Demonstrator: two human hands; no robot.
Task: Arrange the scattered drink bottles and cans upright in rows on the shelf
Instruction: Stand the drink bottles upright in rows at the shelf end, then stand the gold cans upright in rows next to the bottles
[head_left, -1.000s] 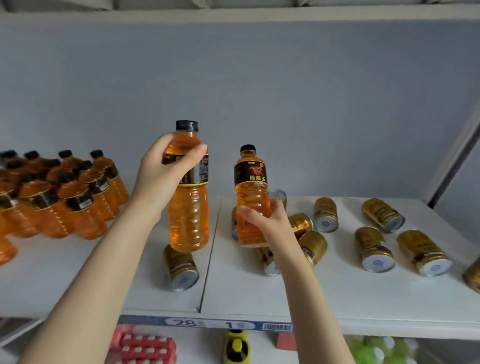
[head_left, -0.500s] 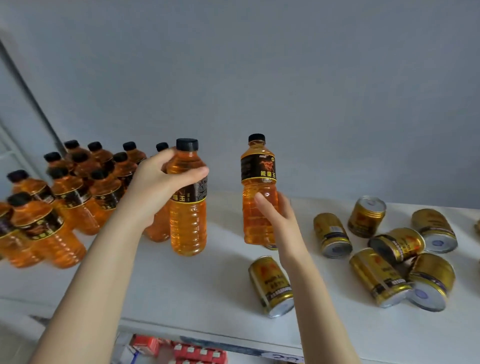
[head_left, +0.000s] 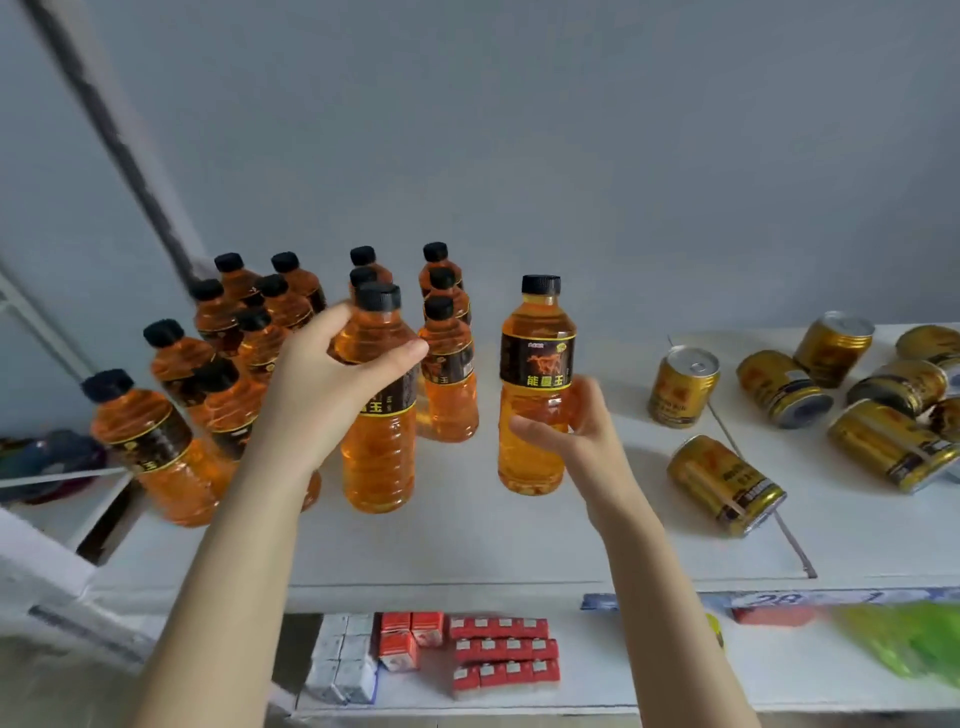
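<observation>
On the white shelf (head_left: 509, 545), at about 10 o'clock from the hands, a block of orange drink bottles (head_left: 447, 379) is standing upright in rough rows. All are wearing black caps and holding amber liquid nearly to the neck.

The left hand (head_left: 322, 384) is wrapping fingers and thumb round the shoulder of one more bottle, the front bottle (head_left: 379, 457), upright at the near edge of that block. Whether its base is touching the shelf I cannot tell.

The right hand (head_left: 566, 431) is gripping a second bottle (head_left: 535, 415) round its lower half, upright, just at 3 o'clock of the block.

Judgement: the bottle part is nearing completion, as no bottle is lying loose in view. The can part is barely beginning.
- At 3 o'clock one gold can (head_left: 683, 387) is standing sealed, tab up.
- The rear can (head_left: 831, 343) is looking upright or tilted; cannot tell.
- The other gold cans (head_left: 727, 483) are lying on their sides, scattered, some touching.

At 6 o'clock, red cartons (head_left: 498, 654) are sitting on a lower shelf.
</observation>
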